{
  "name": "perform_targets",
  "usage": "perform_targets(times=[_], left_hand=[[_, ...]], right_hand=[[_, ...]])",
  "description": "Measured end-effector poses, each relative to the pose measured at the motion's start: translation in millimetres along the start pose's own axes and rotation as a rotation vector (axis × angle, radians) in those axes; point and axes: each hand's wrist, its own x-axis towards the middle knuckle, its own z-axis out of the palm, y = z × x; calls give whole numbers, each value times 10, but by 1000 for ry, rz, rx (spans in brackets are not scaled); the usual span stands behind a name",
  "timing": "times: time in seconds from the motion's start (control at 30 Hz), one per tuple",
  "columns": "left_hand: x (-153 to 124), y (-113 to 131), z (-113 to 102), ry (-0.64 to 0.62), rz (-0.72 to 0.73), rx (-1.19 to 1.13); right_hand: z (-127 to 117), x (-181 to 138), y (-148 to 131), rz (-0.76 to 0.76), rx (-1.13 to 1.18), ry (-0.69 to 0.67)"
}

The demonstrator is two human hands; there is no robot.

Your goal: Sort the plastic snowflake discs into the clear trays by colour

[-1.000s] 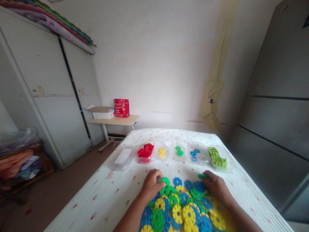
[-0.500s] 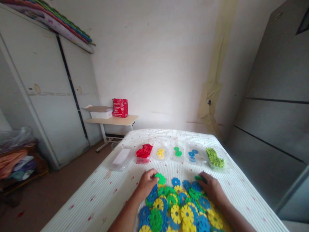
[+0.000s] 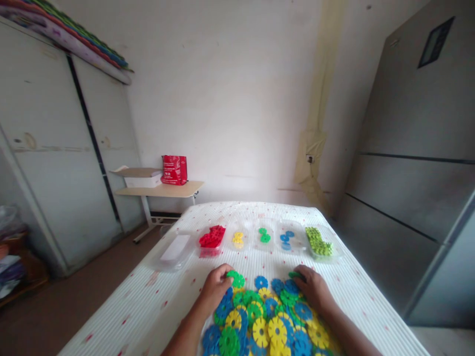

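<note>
A loose heap of notched plastic discs [image 3: 261, 331] in blue, yellow and green lies on the table in front of me. At its far left edge my left hand [image 3: 216, 285] pinches a green notched disc [image 3: 236, 279] between thumb and fingers. On the far right side of the heap, my right hand [image 3: 311, 286] is closed on another green disc [image 3: 294, 274], mostly hidden by the fingers. A blue disc [image 3: 261, 282] lies between the two hands at the heap's far edge.
Across the table stands a row of clear trays: one with a white block [image 3: 175, 247], then red pieces [image 3: 212, 237], yellow discs [image 3: 238, 240], green discs [image 3: 264, 235], blue discs [image 3: 287, 240] and lime-green pieces [image 3: 318, 241]. Behind, a side table [image 3: 174, 190] holds a red bag [image 3: 174, 169].
The whole view has turned slightly to the right, so everything appears further left. Both hands keep their hold on the green discs.
</note>
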Motion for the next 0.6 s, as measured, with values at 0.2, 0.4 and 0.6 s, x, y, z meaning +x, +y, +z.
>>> perform_targets(times=[0.2, 0.4, 0.6], left_hand=[[-4, 11, -15, 17, -17, -29], [-10, 14, -24, 43, -60, -76], [24, -1, -39, 74, -36, -95]], right_hand=[[-18, -18, -37, -13, -25, -5], [4, -8, 9, -22, -17, -7], [-1, -15, -8, -31, 1, -7]])
